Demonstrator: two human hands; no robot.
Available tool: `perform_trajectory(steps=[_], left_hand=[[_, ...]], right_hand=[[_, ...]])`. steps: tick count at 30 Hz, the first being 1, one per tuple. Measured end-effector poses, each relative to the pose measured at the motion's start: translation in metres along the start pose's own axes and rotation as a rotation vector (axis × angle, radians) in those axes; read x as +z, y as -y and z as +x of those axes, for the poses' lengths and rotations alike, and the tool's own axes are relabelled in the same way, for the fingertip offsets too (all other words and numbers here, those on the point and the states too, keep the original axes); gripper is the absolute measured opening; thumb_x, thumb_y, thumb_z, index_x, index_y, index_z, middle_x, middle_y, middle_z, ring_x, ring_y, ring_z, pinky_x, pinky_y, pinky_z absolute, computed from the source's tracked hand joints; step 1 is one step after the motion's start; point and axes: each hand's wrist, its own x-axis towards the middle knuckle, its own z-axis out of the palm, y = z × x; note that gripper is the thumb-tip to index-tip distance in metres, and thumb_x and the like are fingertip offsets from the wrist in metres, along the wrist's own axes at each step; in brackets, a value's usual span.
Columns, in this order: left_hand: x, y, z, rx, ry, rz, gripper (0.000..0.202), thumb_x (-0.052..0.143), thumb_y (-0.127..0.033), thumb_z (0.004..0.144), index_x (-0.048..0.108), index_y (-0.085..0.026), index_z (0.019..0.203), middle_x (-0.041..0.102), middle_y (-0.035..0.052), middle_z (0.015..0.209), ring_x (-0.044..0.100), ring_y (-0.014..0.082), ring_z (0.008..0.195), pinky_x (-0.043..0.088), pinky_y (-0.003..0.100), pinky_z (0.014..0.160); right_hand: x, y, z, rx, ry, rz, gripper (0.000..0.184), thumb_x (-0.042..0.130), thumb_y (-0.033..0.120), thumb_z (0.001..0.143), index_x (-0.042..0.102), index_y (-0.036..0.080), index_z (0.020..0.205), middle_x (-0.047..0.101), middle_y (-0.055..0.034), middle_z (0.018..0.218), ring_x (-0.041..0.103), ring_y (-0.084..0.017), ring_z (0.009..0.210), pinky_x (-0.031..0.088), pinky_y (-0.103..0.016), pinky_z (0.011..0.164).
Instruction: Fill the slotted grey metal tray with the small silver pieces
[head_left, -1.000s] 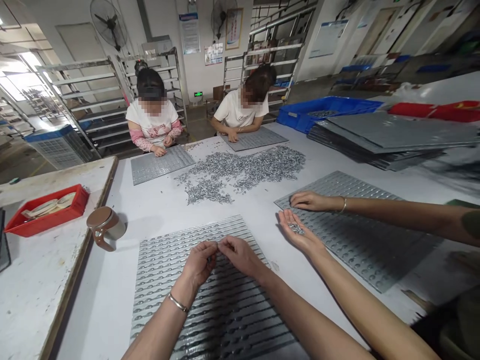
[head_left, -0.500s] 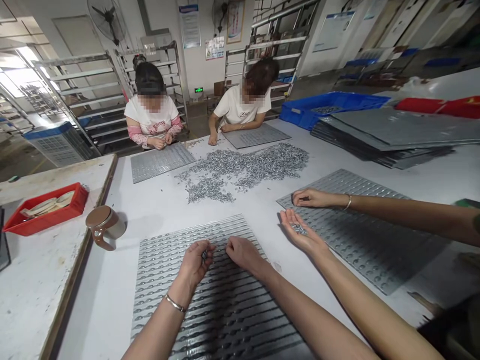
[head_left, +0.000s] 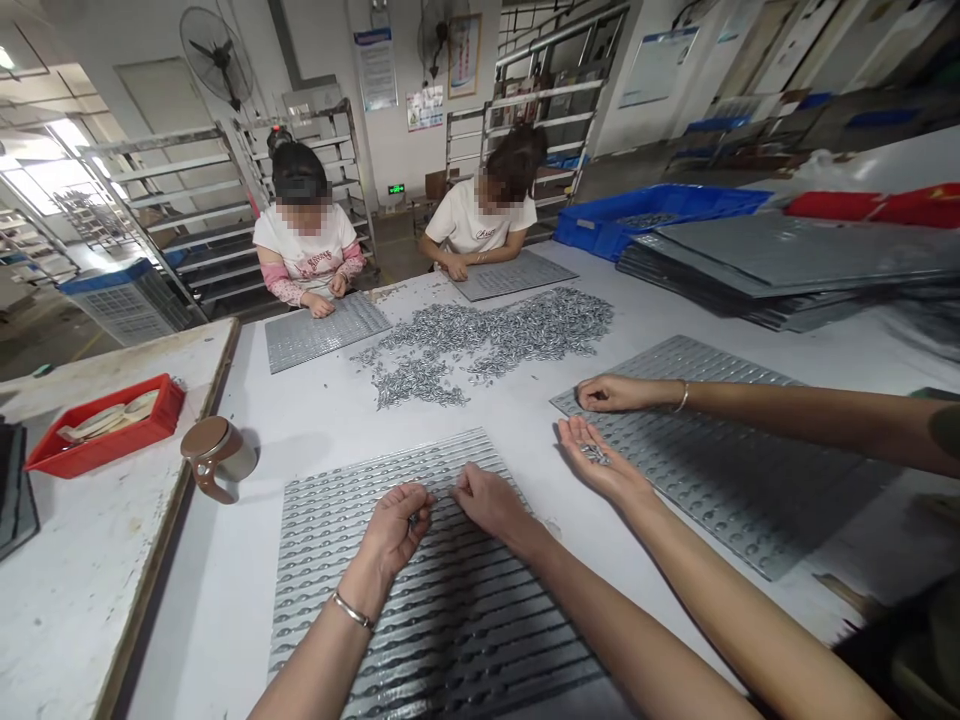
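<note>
My left hand [head_left: 397, 525], with a bracelet at the wrist, is closed around small metal pieces [head_left: 413, 520], a few of which show between the fingers. My right hand [head_left: 491, 503] is closed in a pinch just to its right; whatever its fingertips hold is hidden. Both hands are over the far part of a grey ribbed tray [head_left: 315, 560] lined with rows of small shiny pieces. Beyond the tray lies a loose heap of the same kind of small metal pieces [head_left: 502, 325].
At right, a co-worker's open palm [head_left: 611, 470] carries metal pieces beside another tray [head_left: 705, 460]. Two people sit across with trays. A lidded mug [head_left: 236, 455] and red bin [head_left: 112, 435] stand left; stacked trays [head_left: 750, 250] and a blue bin [head_left: 585, 235] stand far right.
My hands stay nearly in place, the left turning slightly so fewer metal pieces show. Across the table, the left person's hands have moved down onto their tray. The view has shifted slightly.
</note>
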Motion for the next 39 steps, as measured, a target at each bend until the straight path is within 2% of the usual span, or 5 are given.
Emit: perform_trajectory(steps=[6, 9, 15, 22, 39], left_hand=[[0.007, 0.001, -0.004, -0.065, 0.08, 0.073, 0.039, 0.093, -0.034, 0.061, 0.061, -0.013, 0.071, 0.06, -0.0003, 0.063, 0.044, 0.0043, 0.045, 0.021, 0.015, 0.037], [0.009, 0.004, -0.002, -0.119, 0.113, 0.113, 0.04, 0.092, -0.038, 0.063, 0.061, -0.014, 0.068, 0.057, -0.0012, 0.059, 0.04, 0.0042, 0.042, 0.017, 0.016, 0.035], [0.007, 0.009, 0.006, -0.169, 0.06, 0.133, 0.032, 0.088, -0.033, 0.069, 0.063, -0.012, 0.067, 0.058, 0.0007, 0.055, 0.041, 0.0057, 0.039, 0.017, 0.017, 0.034], [-0.004, 0.0, 0.005, -0.093, -0.064, 0.051, 0.015, 0.074, -0.012, 0.08, 0.071, -0.008, 0.094, 0.068, 0.0063, 0.072, 0.055, 0.0078, 0.052, 0.041, 0.016, 0.046], [-0.004, 0.003, -0.001, -0.05, -0.011, 0.019, 0.019, 0.083, -0.014, 0.07, 0.064, -0.011, 0.076, 0.067, 0.0055, 0.07, 0.052, 0.0071, 0.052, 0.037, 0.015, 0.044]], right_hand=[[-0.008, 0.009, -0.025, -0.232, 0.06, 0.624, 0.023, 0.055, 0.041, 0.094, 0.065, 0.02, 0.095, 0.074, -0.0022, 0.084, 0.066, -0.017, 0.075, 0.05, -0.028, 0.069], [-0.011, 0.008, -0.032, -0.229, 0.076, 0.701, 0.023, 0.059, 0.042, 0.091, 0.063, 0.02, 0.09, 0.074, -0.0021, 0.081, 0.066, -0.017, 0.073, 0.051, -0.028, 0.067], [-0.013, -0.004, -0.022, -0.199, 0.067, 0.57, 0.017, 0.06, 0.034, 0.086, 0.068, 0.019, 0.086, 0.073, -0.0012, 0.079, 0.064, -0.016, 0.072, 0.049, -0.026, 0.067], [0.005, -0.016, -0.008, -0.056, 0.003, 0.219, 0.015, 0.057, 0.02, 0.083, 0.069, 0.019, 0.074, 0.071, -0.0019, 0.073, 0.063, -0.018, 0.072, 0.041, -0.026, 0.068], [0.008, -0.012, 0.002, 0.004, 0.008, 0.106, 0.011, 0.062, 0.009, 0.078, 0.065, 0.017, 0.085, 0.068, -0.0024, 0.075, 0.062, -0.018, 0.076, 0.041, -0.026, 0.072]])
